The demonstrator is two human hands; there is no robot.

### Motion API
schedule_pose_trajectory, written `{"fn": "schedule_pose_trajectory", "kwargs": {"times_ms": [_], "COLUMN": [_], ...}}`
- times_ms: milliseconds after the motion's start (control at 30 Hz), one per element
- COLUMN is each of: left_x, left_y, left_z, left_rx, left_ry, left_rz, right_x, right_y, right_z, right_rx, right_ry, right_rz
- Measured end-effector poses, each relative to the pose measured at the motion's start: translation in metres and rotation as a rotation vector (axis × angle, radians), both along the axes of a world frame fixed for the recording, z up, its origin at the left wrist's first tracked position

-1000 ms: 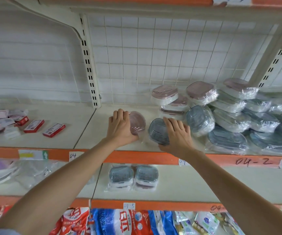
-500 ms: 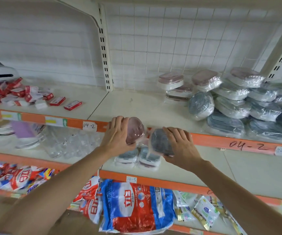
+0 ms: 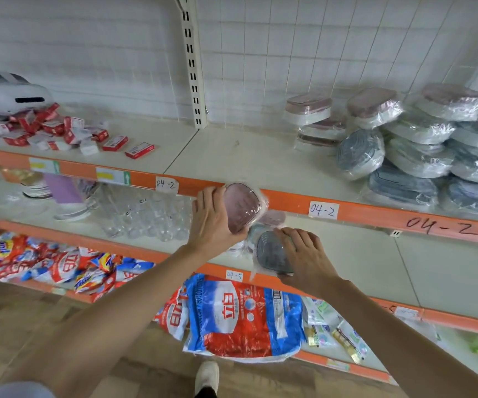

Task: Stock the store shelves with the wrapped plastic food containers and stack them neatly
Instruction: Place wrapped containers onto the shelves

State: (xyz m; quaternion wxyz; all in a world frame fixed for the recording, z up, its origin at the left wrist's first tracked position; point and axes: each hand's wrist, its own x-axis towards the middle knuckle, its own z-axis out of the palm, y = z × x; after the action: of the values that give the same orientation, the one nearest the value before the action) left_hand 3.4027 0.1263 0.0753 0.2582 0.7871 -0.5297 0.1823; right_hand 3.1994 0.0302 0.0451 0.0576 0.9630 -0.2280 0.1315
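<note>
My left hand point(image 3: 212, 222) grips a wrapped pink-lidded container point(image 3: 242, 205), tilted on edge in front of the orange rail of the upper shelf point(image 3: 232, 156). My right hand point(image 3: 304, 257) grips a wrapped grey-lidded container point(image 3: 269, 252), lower, over the front of the middle shelf point(image 3: 361, 259). More wrapped containers point(image 3: 269, 221) lie partly hidden behind both hands on that shelf. A loose pile of wrapped pink and grey containers point(image 3: 416, 145) fills the right of the upper shelf.
Small red boxes point(image 3: 59, 133) and a white headset point(image 3: 8, 94) sit at the upper shelf's left. Clear glasses point(image 3: 146, 216) and plates point(image 3: 68, 202) stand on the middle shelf's left. Detergent bags point(image 3: 240, 317) lie on the bottom shelf. A shoe point(image 3: 207, 376) shows on the wooden floor.
Both hands have drawn their containers off the upper shelf and down toward the middle shelf, the right hand lower. The view has tilted down.
</note>
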Motion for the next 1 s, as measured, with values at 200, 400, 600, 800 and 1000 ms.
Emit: {"fn": "schedule_pose_trajectory", "kwargs": {"times_ms": [200,400,600,800,1000], "left_x": [-0.003,0.003,0.020,0.035,0.068], "left_y": [0.015,0.031,0.034,0.007,-0.042], "left_z": [-0.010,-0.036,-0.067,-0.094,-0.144], "left_rx": [0.081,0.247,0.612,0.715,0.665], "left_ry": [-0.092,-0.159,-0.191,0.026,0.044], "left_rz": [-0.092,-0.110,-0.148,-0.123,-0.136], "right_x": [0.002,-0.006,-0.010,0.007,0.047], "right_y": [0.003,0.007,0.008,-0.005,-0.052], "right_z": [-0.002,-0.024,-0.054,-0.074,-0.116], "right_rx": [0.038,0.064,0.201,0.327,0.324], "right_ry": [0.022,0.101,0.186,0.181,0.096], "right_rz": [-0.047,-0.060,-0.111,-0.186,-0.221]}}
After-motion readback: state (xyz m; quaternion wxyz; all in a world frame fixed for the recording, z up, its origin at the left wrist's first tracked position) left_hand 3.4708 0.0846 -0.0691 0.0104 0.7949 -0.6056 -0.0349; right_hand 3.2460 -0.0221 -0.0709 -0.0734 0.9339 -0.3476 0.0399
